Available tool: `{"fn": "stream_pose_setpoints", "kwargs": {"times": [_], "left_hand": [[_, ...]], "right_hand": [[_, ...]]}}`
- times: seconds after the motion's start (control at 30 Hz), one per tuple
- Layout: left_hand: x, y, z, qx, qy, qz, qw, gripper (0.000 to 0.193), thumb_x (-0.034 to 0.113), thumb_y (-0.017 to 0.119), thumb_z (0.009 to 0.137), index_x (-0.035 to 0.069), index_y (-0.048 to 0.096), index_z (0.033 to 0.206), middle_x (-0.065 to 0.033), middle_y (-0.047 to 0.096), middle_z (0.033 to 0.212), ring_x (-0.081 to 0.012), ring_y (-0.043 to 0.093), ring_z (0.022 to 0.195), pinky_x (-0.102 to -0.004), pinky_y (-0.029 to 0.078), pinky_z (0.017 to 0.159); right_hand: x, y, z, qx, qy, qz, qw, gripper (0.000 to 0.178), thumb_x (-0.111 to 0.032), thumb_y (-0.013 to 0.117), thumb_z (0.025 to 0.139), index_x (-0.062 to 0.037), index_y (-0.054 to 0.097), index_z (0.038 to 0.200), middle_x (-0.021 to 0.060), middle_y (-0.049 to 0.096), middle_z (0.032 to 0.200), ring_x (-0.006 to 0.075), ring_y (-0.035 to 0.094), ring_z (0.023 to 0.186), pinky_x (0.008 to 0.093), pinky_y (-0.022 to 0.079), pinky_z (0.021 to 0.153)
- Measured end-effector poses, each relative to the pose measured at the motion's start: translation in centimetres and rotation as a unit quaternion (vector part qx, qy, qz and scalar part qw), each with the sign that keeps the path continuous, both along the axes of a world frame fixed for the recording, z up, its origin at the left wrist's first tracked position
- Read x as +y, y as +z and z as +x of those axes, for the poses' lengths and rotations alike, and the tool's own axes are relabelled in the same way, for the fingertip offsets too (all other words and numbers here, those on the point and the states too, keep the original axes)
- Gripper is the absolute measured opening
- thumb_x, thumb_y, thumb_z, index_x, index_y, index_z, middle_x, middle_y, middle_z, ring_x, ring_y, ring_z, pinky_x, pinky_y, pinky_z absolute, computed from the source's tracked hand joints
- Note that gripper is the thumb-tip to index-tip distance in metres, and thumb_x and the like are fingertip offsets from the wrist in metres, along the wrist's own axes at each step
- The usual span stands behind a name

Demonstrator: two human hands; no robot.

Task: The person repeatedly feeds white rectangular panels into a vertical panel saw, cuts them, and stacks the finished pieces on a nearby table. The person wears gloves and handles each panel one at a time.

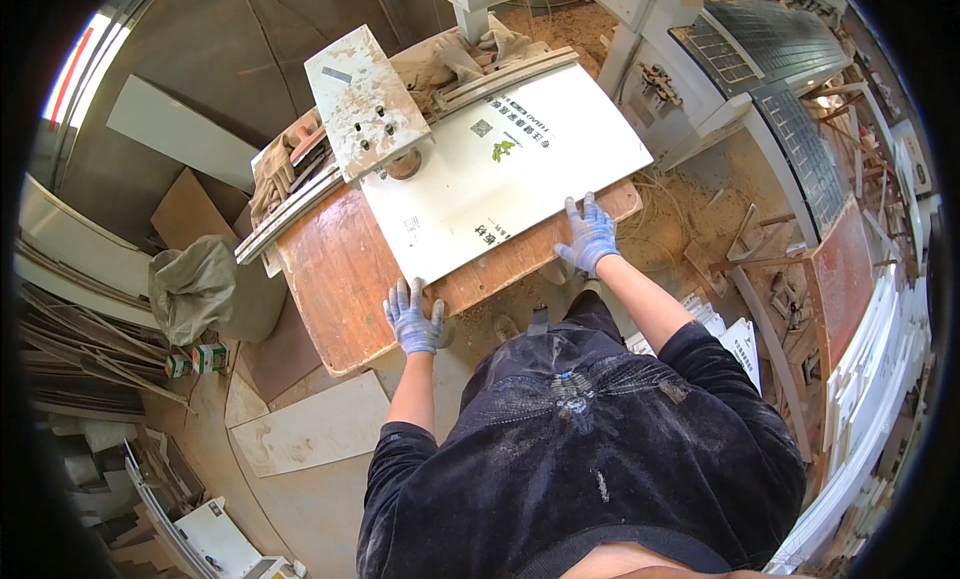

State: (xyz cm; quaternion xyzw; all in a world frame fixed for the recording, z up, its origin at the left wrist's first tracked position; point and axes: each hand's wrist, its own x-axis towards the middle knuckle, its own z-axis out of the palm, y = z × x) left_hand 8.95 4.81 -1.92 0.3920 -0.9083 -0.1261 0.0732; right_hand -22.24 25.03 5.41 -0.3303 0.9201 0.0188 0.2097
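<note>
A white rectangular board [540, 159] with black print and a small green mark lies flat on a worn brown wooden worktable [340, 269]. Its far edge runs along a pale straight rail [510, 79]. My left hand [413, 319], in a blue-grey glove, rests with fingers spread at the board's near left corner. On the right, my right hand [589, 237], gloved alike, lies with fingers apart at the near edge. A dusty white machine head [365, 104] overhangs the board's left part; the cutter under it is mostly hidden.
Work gloves [272, 179] lie behind the rail at left. A grey-green sack [210, 289] stands left of the table, near a loose panel [315, 424] on the floor. At right are a dark slatted machine bed [790, 129], sawdust, offcuts and stacked white strips [870, 369].
</note>
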Motion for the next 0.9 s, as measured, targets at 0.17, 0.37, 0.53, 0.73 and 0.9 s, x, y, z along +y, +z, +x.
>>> {"fn": "stream_pose_setpoints", "kwargs": {"times": [0.17,0.37,0.53,0.73,0.9], "left_hand": [[-0.17,-0.25,0.04,0.004,0.003,-0.001,1.000,0.064,0.043,0.068,0.079,0.021,0.048,0.136,-0.0132,0.037,0.148,-0.0345,0.029,0.139,-0.0492,0.016,0.117],[-0.37,-0.36,0.05,0.012,0.004,-0.004,1.000,0.065,0.043,0.069,0.078,0.021,0.049,0.136,-0.0131,0.037,0.149,-0.0341,0.029,0.139,-0.0490,0.016,0.117],[-0.61,-0.34,0.03,0.011,0.003,0.000,1.000,0.064,0.043,0.069,0.079,0.022,0.049,0.136,-0.0131,0.037,0.149,-0.0339,0.029,0.139,-0.0486,0.017,0.117],[-0.83,-0.31,0.01,0.010,0.003,0.003,1.000,0.064,0.043,0.068,0.080,0.021,0.049,0.136,-0.0130,0.037,0.149,-0.0336,0.029,0.140,-0.0483,0.016,0.117],[-0.98,-0.32,0.01,0.003,0.002,-0.006,1.000,0.064,0.043,0.068,0.080,0.021,0.048,0.136,-0.0130,0.037,0.148,-0.0339,0.029,0.139,-0.0485,0.016,0.117]], "right_hand": [[0.03,-0.29,-0.05,0.009,0.003,-0.013,1.000,0.099,-0.049,0.071,0.075,-0.0120,0.020,0.152,0.0312,0.014,0.153,0.0442,0.029,0.137,0.0506,0.023,0.113],[-0.03,-0.45,-0.12,0.017,0.006,-0.018,1.000,0.098,-0.048,0.071,0.075,-0.0130,0.022,0.152,0.0314,0.014,0.153,0.0449,0.030,0.137,0.0499,0.025,0.112],[-0.26,-0.12,-0.25,-0.006,0.009,-0.002,1.000,0.099,-0.050,0.068,0.077,-0.0110,0.018,0.153,0.0315,0.012,0.154,0.0426,0.024,0.141,0.0511,0.020,0.114],[-0.53,0.11,-0.22,-0.009,0.007,-0.005,1.000,0.099,-0.049,0.069,0.077,-0.0108,0.018,0.153,0.0315,0.012,0.154,0.0424,0.024,0.141,0.0509,0.019,0.114],[-0.72,0.42,-0.13,-0.009,0.005,-0.002,1.000,0.099,-0.049,0.069,0.077,-0.0111,0.018,0.153,0.0311,0.012,0.154,0.0420,0.023,0.141,0.0507,0.019,0.115]]}}
